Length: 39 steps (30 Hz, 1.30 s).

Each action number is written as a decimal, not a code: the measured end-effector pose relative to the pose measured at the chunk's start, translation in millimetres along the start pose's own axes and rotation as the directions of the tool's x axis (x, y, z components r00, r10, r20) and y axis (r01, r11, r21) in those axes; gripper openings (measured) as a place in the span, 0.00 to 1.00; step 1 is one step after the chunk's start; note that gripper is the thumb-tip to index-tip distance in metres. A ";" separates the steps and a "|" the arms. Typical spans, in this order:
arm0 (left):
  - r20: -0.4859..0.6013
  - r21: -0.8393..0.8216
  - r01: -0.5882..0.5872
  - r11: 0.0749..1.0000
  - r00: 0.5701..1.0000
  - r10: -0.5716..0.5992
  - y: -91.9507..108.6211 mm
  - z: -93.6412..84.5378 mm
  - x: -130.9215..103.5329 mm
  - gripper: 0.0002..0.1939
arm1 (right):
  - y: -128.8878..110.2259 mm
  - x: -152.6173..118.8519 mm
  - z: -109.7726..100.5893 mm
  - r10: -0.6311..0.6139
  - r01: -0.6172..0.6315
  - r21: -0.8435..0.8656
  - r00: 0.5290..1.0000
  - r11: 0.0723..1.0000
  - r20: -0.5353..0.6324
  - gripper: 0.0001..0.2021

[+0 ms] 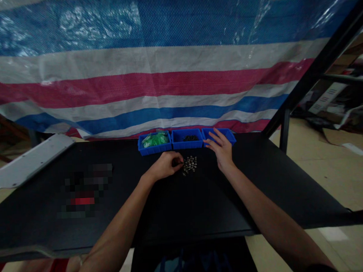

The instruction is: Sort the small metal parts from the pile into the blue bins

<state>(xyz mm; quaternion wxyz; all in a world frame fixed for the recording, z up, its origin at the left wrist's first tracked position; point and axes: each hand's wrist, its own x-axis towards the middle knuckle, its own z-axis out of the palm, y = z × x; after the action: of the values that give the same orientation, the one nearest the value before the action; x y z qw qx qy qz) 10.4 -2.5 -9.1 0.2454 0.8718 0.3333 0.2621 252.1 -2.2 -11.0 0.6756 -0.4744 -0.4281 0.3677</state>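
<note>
Left hand (165, 165): curled knuckles-up on the black desk (184, 208), fingertips pressed together at the left edge of the pile; it looks to be pinching one small piece, though the piece itself is too small to make out.
Right hand (222, 149): fingers spread and flat, empty, its fingertips over the near rim of the right tray.
Pile of small metal parts (190, 165): loose, shiny pieces heaped on the desk, touching the left grip on its right side and lying just left of the right wrist.
Handling, as a judgement: each piece looks light, stiff and slick, apt to roll or scatter; best taken one at a time with a fingertip pinch across its body, from the edge of the heap.
Left tray (154, 143): blue, beyond the left grip, holding green pieces in clear wrapping.
Middle tray (187, 139): blue, straight beyond the pile, holding small dark parts.
Right tray (226, 135): blue, partly under the right fingers; contents hidden.
Trays together: three side by side, touching, at the desk's far edge.
Grey panel (29, 160): far left of the left grip, well apart.
</note>
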 end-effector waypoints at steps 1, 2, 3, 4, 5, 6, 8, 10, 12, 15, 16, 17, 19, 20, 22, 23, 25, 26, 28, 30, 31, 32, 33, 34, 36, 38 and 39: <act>-0.033 -0.018 0.002 1.000 0.999 -0.002 1.4 -0.1 0.6 0.06 | -0.6 -0.5 0.3 -0.009 0.010 -0.011 1.000 1.000 0.013 0.33; -0.066 -0.038 0.003 0.999 0.998 -0.005 3.1 -0.3 1.3 0.06 | -1.2 -1.2 0.9 -0.017 0.018 -0.023 0.999 1.000 0.033 0.31; -0.098 -0.059 0.005 0.998 0.995 -0.011 4.9 -0.5 2.1 0.05 | -1.5 -2.1 1.9 -0.024 0.026 -0.037 0.998 0.999 0.060 0.28; -0.128 -0.082 0.008 0.997 0.992 -0.019 6.6 -0.6 3.0 0.05 | -1.7 -3.2 3.2 -0.028 0.033 -0.053 0.995 0.998 0.092 0.25; -0.156 -0.109 0.012 0.994 0.987 -0.029 8.0 -0.5 3.8 0.04 | -1.7 -4.3 4.7 -0.030 0.039 -0.069 0.991 0.997 0.128 0.22; -0.181 -0.143 0.018 0.990 0.983 -0.044 8.9 -0.1 4.7 0.03 | -1.7 -5.6 6.2 -0.029 0.044 -0.085 0.985 0.995 0.168 0.20; -0.221 -0.223 0.034 0.974 0.972 -0.084 9.4 1.3 6.1 0.03 | -1.5 -8.4 9.2 -0.016 0.045 -0.111 0.967 0.993 0.253 0.18; -0.251 -0.311 0.046 0.949 0.959 -0.129 8.5 3.5 7.2 0.04 | -1.7 -11.5 11.7 0.007 0.041 -0.133 0.940 0.990 0.342 0.17; -0.275 -0.387 0.047 0.921 0.947 -0.164 7.1 5.7 8.1 0.06 | -2.2 -14.9 13.5 0.028 0.036 -0.144 0.907 0.989 0.421 0.16; -0.301 -0.452 0.053 0.890 0.930 -0.208 5.8 8.7 9.2 0.09 | -3.3 -20.0 15.2 0.048 0.029 -0.144 0.865 0.989 0.500 0.16; -0.304 -0.473 0.057 0.879 0.926 -0.223 5.7 9.5 9.4 0.10 | -3.5 -21.5 15.6 0.051 0.029 -0.146 0.854 0.989 0.518 0.16; -0.302 -0.496 0.061 0.866 0.923 -0.238 5.7 10.2 9.6 0.11 | -3.6 -22.8 16.0 0.057 0.028 -0.149 0.842 0.988 0.536 0.17; -0.291 -0.546 0.061 0.836 0.921 -0.258 6.0 11.6 9.8 0.14 | -3.4 -24.8 16.8 0.069 0.020 -0.151 0.821 0.988 0.566 0.18; -0.284 -0.569 0.057 0.821 0.923 -0.261 6.3 12.1 9.9 0.15 | -3.1 -25.4 17.1 0.076 0.012 -0.148 0.813 0.989 0.577 0.18; -0.269 -0.605 0.056 0.794 0.925 -0.270 7.1 13.1 10.0 0.18 | -2.1 -25.9 17.6 0.094 -0.011 -0.141 0.800 0.990 0.593 0.15; -0.261 -0.618 0.060 0.784 0.925 -0.277 7.5 13.5 10.1 0.18 | -1.5 -26.0 17.8 0.101 -0.023 -0.137 0.794 0.990 0.599 0.14; -0.252 -0.637 0.069 0.768 0.923 -0.291 8.5 14.4 10.6 0.19 | -0.2 -25.8 18.1 0.112 -0.042 -0.129 0.786 0.991 0.608 0.12; -0.246 -0.640 0.075 0.765 0.923 -0.297 9.0 14.7 10.9 0.19 | 0.5 -25.7 18.2 0.115 -0.049 -0.125 0.785 0.991 0.609 0.12; -0.235 -0.631 0.092 0.770 0.924 -0.303 10.2 15.0 11.4 0.20 | 1.9 -25.2 18.5 0.117 -0.062 -0.112 0.795 0.992 0.595 0.12; -0.238 -0.592 0.111 0.798 0.922 -0.304 11.3 13.7 11.1 0.18 | 3.0 -24.3 18.6 0.121 -0.076 -0.103 0.816 0.992 0.566 0.12; -0.246 -0.552 0.119 0.826 0.923 -0.297 11.8 12.3 10.5 0.16 | 3.3 -23.6 18.5 0.122 -0.082 -0.096 0.826 0.992 0.550 0.13; -0.249 -0.492 0.123 0.862 0.928 -0.275 12.1 10.3 9.5 0.14 | 3.5 -22.7 18.4 0.119 -0.085 -0.088 0.839 0.992 0.531 0.13; -0.239 -0.415 0.122 0.901 0.941 -0.237 12.3 7.8 8.1 0.13 | 3.5 -21.5 18.0 0.114 -0.084 -0.081 0.853 0.993 0.510 0.13; -0.210 -0.326 0.110 0.939 0.960 -0.185 12.2 5.0 6.4 0.13 | 3.4 -20.1 17.5 0.104 -0.078 -0.073 0.870 0.994 0.482 0.13; -0.097 -0.155 0.053 0.986 0.993 -0.069 11.3 -0.4 3.0 0.13 | 2.8 -16.6 15.8 0.078 -0.057 -0.062 0.910 0.996 0.408 0.12; 0.008 -0.055 -0.006 0.998 1.000 0.006 9.8 -3.9 0.5 0.14 | 2.4 -12.6 13.1 0.053 -0.032 -0.070 0.949 0.997 0.312 0.13; 0.042 -0.034 -0.021 0.999 0.999 0.022 8.9 -4.6 -0.2 0.14 | 2.4 -10.5 11.5 0.040 -0.019 -0.083 0.964 0.996 0.263 0.13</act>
<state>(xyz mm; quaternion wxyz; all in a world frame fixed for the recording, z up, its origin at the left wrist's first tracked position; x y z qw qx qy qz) 11.4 -7.3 -0.4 0.2640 0.8765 0.3142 0.2518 237.4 -7.3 -13.7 0.5875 -0.4541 -0.5215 0.4204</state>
